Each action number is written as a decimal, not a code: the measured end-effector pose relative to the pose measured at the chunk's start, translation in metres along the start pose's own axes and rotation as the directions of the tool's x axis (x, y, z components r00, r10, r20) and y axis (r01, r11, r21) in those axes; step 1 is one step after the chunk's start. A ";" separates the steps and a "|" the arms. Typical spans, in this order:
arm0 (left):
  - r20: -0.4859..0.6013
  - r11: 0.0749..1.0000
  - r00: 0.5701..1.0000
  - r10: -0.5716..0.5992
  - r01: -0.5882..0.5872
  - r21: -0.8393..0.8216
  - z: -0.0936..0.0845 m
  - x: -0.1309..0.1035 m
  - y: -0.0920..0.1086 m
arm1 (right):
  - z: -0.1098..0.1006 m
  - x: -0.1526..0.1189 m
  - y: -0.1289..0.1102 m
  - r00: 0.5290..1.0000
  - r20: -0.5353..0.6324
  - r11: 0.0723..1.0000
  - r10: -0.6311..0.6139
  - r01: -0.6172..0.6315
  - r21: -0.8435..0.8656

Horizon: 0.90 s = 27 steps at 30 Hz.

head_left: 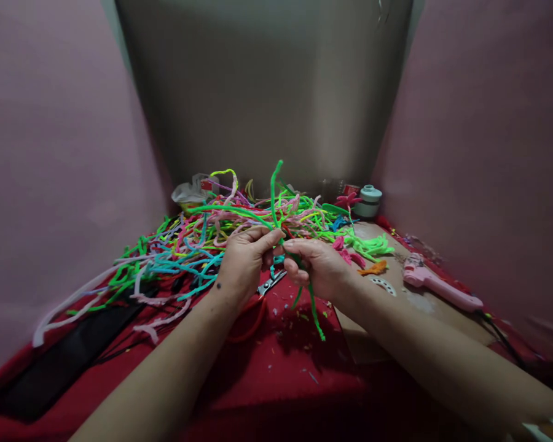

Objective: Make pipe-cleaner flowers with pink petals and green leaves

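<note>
Several green pipe cleaners (274, 193) cross between my two hands, one end standing upright and others stretching left and hanging down to the right. My left hand (249, 255) pinches them near the crossing with thumb and forefinger. Close beside it, my right hand (316, 264) has its fingers closed on the green stems just below the crossing. Behind the hands lies a large tangled pile of coloured pipe cleaners (212, 230). Under my hands, scissors with red handles (253, 325) rest on the red cloth (281, 383), partly hidden.
A pink corded tool (442, 288) lies on a brown board (410, 313) at the right. An orange piece (373, 268) is near the board's left side. A pale blue container (368, 201) stands behind. At the left is a black flat object (69, 362); a plastic bag (188, 191) sits at the back.
</note>
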<state>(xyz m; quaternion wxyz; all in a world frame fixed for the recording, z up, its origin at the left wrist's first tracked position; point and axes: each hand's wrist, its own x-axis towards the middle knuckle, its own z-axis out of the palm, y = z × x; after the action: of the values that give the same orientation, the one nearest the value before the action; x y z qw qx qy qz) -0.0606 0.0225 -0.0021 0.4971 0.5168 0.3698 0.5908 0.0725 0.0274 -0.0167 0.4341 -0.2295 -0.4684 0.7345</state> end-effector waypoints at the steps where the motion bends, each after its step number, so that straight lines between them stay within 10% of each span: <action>1: -0.007 1.000 1.000 0.001 -0.001 0.018 0.000 0.000 -0.001 | -0.001 0.000 0.001 1.000 0.004 1.000 -0.020 0.020 -0.003; 15: 0.089 0.956 0.981 0.174 -0.190 0.225 0.004 -0.006 0.006 | -0.005 -0.001 -0.003 0.995 0.010 0.973 0.094 -0.094 0.210; 22: 0.303 0.687 0.845 0.440 -0.534 0.493 -0.009 0.000 0.005 | -0.014 -0.002 -0.008 0.985 0.061 0.972 0.159 -0.167 0.167; 27: 0.264 0.659 0.847 0.462 -0.527 0.537 -0.012 -0.003 0.009 | -0.017 -0.005 -0.012 0.984 0.100 0.985 0.150 -0.158 0.074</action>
<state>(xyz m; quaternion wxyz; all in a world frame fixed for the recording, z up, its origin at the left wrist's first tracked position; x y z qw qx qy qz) -0.0747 0.0185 0.0033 0.1499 0.7559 0.3534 0.5303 0.0922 0.0334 -0.0143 0.3625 -0.2120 -0.4386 0.7945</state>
